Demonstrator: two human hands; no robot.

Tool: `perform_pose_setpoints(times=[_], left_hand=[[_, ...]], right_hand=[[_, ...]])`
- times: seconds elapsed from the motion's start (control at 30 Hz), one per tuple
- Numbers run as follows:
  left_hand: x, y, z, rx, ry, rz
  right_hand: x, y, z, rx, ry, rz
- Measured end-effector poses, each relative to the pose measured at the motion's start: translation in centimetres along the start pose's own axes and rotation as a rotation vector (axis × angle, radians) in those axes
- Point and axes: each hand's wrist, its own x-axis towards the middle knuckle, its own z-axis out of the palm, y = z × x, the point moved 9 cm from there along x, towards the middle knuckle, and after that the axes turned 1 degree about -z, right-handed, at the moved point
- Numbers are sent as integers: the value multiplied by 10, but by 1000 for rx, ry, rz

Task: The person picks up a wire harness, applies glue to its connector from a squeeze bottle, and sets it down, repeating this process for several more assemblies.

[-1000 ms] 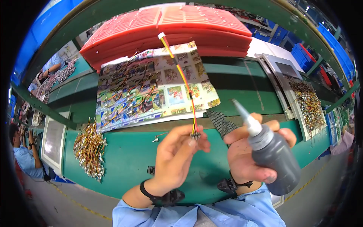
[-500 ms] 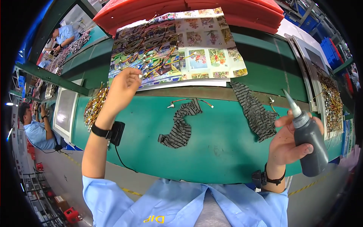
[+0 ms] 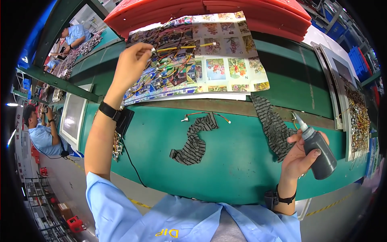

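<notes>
My left hand (image 3: 133, 64) is closed in a pinch over the printed picture sheet (image 3: 256, 62). Its fingertips grip the small metal end of a wired component (image 3: 177, 47), whose yellow leads stretch to the right. Many similar wired parts (image 3: 171, 74) lie across the sheet's left half. In my right hand (image 3: 300, 157) is a dark squeeze bottle (image 3: 320, 155), tilted so its pale pointed nozzle (image 3: 299, 120) aims up and left. A grey striped cloth strip (image 3: 274, 125) lies just left of that hand, and another striped cloth piece (image 3: 191, 143) lies mid-table.
Red foam sheets (image 3: 258, 18) are stacked at the back. A single wired part (image 3: 219, 115) rests above the middle cloth. More wired parts fill a white-framed tray (image 3: 358, 117) at right. A black cable (image 3: 131, 161) runs from my left wrist device. Other people (image 3: 44, 133) work at left.
My left hand has moved up and farther over the sheet, with a wired component now stretched from its fingertips. My right hand and the bottle have shifted slightly left.
</notes>
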Motion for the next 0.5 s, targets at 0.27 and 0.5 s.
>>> perform_pose_setpoints(times=[0.27,0.5], left_hand=[[46,-33,-18,-54,164,27],[60,-91,23,-27,31,-69]], right_hand=[[-2,22,-5,14,8,38],[-4,28,-7,-7,6,70]])
